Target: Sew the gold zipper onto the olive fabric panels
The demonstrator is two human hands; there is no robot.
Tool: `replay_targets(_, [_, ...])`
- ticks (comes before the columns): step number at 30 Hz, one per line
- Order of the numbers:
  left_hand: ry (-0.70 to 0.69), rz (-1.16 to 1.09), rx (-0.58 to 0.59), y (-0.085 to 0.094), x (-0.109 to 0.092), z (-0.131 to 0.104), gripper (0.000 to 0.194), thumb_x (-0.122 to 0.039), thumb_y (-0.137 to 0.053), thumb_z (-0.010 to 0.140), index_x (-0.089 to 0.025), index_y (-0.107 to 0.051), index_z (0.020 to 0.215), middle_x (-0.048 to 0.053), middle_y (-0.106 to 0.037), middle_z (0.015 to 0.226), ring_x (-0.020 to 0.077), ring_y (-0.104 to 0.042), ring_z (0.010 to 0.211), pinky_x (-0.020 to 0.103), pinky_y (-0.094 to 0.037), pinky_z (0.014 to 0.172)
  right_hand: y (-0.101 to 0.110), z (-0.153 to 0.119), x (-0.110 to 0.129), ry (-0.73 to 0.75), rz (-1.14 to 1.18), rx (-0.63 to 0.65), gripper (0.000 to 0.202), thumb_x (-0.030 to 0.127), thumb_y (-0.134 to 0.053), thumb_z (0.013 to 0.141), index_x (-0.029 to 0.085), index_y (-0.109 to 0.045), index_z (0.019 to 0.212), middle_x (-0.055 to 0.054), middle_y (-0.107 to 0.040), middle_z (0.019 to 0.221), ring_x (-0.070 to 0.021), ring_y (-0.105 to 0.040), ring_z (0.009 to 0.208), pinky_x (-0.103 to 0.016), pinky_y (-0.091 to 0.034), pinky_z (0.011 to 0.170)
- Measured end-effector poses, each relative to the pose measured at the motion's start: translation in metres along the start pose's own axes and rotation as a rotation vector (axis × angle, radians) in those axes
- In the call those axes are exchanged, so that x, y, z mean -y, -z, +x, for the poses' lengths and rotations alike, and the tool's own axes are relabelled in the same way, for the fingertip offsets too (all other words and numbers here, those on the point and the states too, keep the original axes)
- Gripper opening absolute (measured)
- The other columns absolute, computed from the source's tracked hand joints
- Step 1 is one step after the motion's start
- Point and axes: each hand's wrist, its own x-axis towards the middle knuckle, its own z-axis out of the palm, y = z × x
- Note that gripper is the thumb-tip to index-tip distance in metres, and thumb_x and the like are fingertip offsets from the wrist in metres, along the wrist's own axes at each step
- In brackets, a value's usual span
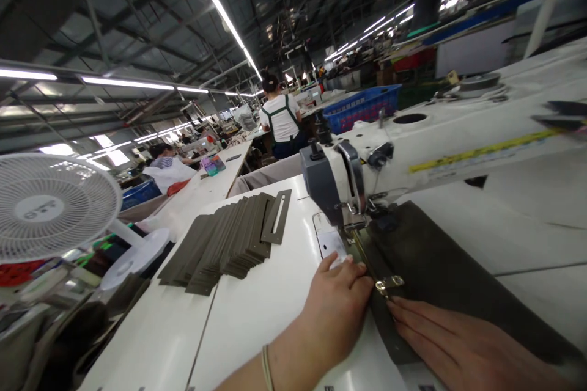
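A dark olive panel (pixel 426 256) lies on the sewing machine bed, with a zipper (pixel 362 248) along its left edge running under the presser foot (pixel 355 223). A shiny metal zipper slider (pixel 389 284) sits on the zipper between my hands. My left hand (pixel 342 299) rests palm down just in front of the foot, its bent fingers spread over the panel's edge and the metal plate. Stretched out flat, the fingers of my right hand (pixel 444 330) press on the panel below the slider. The undersides of both hands are hidden.
A fanned stack of olive slotted pieces (pixel 233 238) lies left on the white table (pixel 247 311). The sewing machine (pixel 440 140) carries a yellow measuring tape (pixel 481 151) and scissors (pixel 559 116). A white fan (pixel 50 208) stands left. Ahead are a blue crate (pixel 362 107) and a seated person (pixel 280 116).
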Motion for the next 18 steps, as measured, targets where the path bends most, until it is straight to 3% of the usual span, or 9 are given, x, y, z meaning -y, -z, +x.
replay_targets(6, [-0.003, 0.013, 0.025, 0.0, 0.012, 0.011, 0.017, -0.012, -0.056, 0.089, -0.016, -0.066, 0.102, 0.01, -0.073, 0.11, 0.0236, -0.069, 0.109, 0.045, -0.049, 0.107, -0.008, 0.004, -0.01, -0.007, -0.01, 0.0, 0.051, -0.001, -0.031, 0.088, 0.02, -0.077, 0.084, -0.006, -0.077, 0.09, -0.0147, -0.073, 0.081, -0.021, -0.059, 0.082])
replay_targets(13, [-0.019, -0.025, -0.139, -0.007, 0.018, 0.014, 0.02, -0.007, -0.053, 0.087, -0.014, -0.063, 0.102, 0.009, -0.073, 0.097, 0.0233, -0.072, 0.092, 0.043, -0.057, 0.097, -0.019, 0.009, -0.023, -0.016, -0.007, 0.004, 0.049, -0.002, -0.032, 0.087, 0.019, -0.076, 0.088, -0.006, -0.077, 0.091, -0.0154, -0.072, 0.086, -0.022, -0.058, 0.084])
replay_targets(18, [0.027, -0.039, -0.057, -0.008, 0.024, 0.021, 0.018, -0.007, -0.053, 0.086, -0.014, -0.063, 0.099, 0.011, -0.069, 0.092, 0.0235, -0.069, 0.087, 0.04, -0.06, 0.087, -0.025, 0.018, -0.029, -0.058, 0.016, -0.032, 0.05, -0.005, -0.03, 0.083, 0.017, -0.075, 0.086, -0.007, -0.076, 0.088, -0.0156, -0.071, 0.081, -0.023, -0.058, 0.081])
